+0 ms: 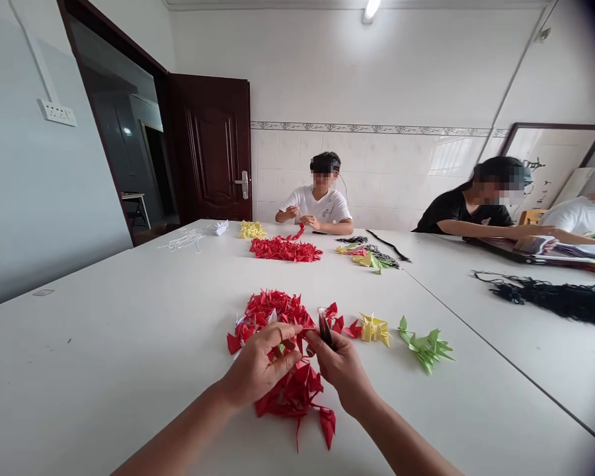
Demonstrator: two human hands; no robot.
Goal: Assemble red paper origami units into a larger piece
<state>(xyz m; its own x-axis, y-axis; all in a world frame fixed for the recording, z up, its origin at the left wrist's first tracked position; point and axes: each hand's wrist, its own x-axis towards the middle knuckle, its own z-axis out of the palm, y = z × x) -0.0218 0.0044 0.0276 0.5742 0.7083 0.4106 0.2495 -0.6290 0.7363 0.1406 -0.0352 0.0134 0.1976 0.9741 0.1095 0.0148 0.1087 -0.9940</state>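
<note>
Over a pile of red folded-paper pieces (pixel 277 305), both my hands meet near the middle of the view. My left hand (pixel 265 363) pinches a red paper piece between thumb and fingers. The fingers of my right hand (pixel 338 363) are closed around a dark pointed tool (pixel 326 330), and their tips touch the same red piece. More red paper pieces (pixel 295 393) lie below my hands. To the right sit yellow folded papers (pixel 374 329) and green ones (pixel 426 347).
Across the white table (pixel 104 344) a person (pixel 320 201) in white handles a red strand behind another red pile (pixel 285 249). Black cords (pixel 555 297) lie at the right. Two more people sit at the far right beside papers.
</note>
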